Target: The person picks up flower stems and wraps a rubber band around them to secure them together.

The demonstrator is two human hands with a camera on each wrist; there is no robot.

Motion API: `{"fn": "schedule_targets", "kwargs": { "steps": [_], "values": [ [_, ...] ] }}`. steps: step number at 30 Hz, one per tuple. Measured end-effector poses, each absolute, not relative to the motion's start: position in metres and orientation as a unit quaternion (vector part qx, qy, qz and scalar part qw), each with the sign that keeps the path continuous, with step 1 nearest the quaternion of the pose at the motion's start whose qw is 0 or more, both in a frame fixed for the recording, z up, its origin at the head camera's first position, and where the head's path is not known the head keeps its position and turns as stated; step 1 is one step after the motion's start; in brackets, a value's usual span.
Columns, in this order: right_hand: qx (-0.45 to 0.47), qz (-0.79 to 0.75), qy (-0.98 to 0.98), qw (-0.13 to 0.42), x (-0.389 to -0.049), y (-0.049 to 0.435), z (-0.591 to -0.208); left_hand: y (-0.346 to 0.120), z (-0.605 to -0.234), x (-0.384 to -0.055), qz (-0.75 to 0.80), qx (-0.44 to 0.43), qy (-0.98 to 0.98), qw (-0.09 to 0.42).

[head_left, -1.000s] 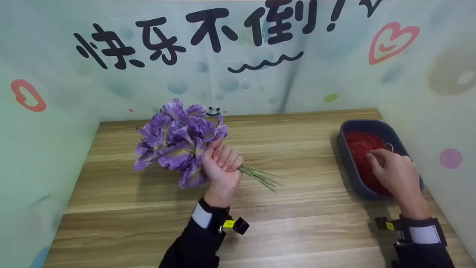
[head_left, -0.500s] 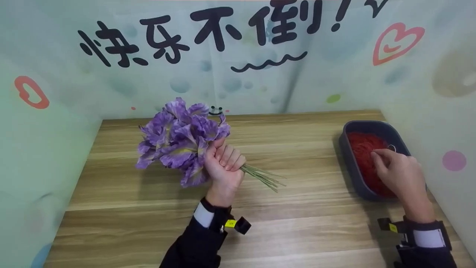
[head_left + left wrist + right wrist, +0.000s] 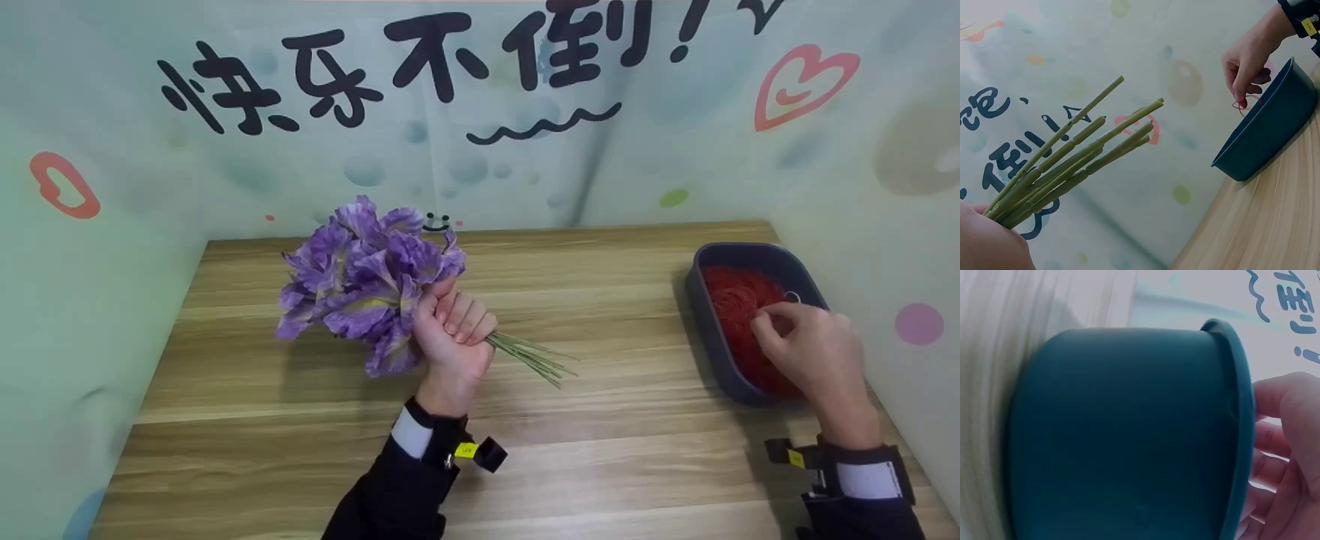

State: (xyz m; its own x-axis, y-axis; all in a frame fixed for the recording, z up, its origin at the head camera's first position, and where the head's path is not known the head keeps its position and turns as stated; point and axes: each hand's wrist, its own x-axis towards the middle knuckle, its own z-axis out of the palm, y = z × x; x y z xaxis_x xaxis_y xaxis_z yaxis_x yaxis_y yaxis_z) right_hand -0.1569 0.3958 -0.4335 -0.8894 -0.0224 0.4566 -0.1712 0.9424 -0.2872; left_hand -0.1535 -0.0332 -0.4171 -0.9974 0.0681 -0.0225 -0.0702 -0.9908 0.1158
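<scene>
My left hand (image 3: 456,322) grips a bunch of purple irises (image 3: 367,277) by the stems, blooms out to the left. Their green stem ends (image 3: 1072,157) fan out past the little-finger side of the fist. At the right, my right hand (image 3: 814,352) is over a dark blue bin (image 3: 701,315) holding a tangle of red string (image 3: 739,296). In the left wrist view its thumb and fingertips pinch a thin loop of red string (image 3: 1239,105) at the bin's rim. From the right wrist, the bin's side wall (image 3: 1123,433) hides the fingertips.
A small pale ring (image 3: 792,298) shows inside the bin near its right wall. The wood-grain table (image 3: 600,442) is bordered by a printed backdrop (image 3: 480,172) at the back and both sides. The bin stands close to the right side wall.
The head view has shifted slightly. My right hand stays over the bin, its fingertips a little lower against the red string. My left hand keeps its grip on the irises.
</scene>
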Motion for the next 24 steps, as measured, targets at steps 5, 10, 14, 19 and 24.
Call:
{"fn": "schedule_targets", "kwargs": {
  "steps": [5,10,14,19,24],
  "values": [
    [0.046,0.160,-0.961,0.222,-0.1575,0.3961,-0.4310,-0.0330,-0.4169,-0.1540,0.998,-0.012,0.054,0.038],
    [0.047,0.151,-0.962,0.222,-0.1575,0.3973,-0.4309,-0.0325,-0.4172,-0.1540,0.998,-0.018,0.055,0.037],
    [0.040,0.151,-0.963,0.218,-0.1570,0.3977,-0.4304,-0.0326,-0.4173,-0.1539,0.997,-0.023,0.056,0.038],
    [0.037,0.158,-0.962,0.220,-0.1554,0.3972,-0.4296,-0.0327,-0.4178,-0.1539,0.997,-0.019,0.056,0.040],
    [0.058,0.159,-0.956,0.240,-0.1540,0.3935,-0.4282,-0.0322,-0.4210,-0.1551,0.998,0.005,0.042,0.046]
  ]
}}
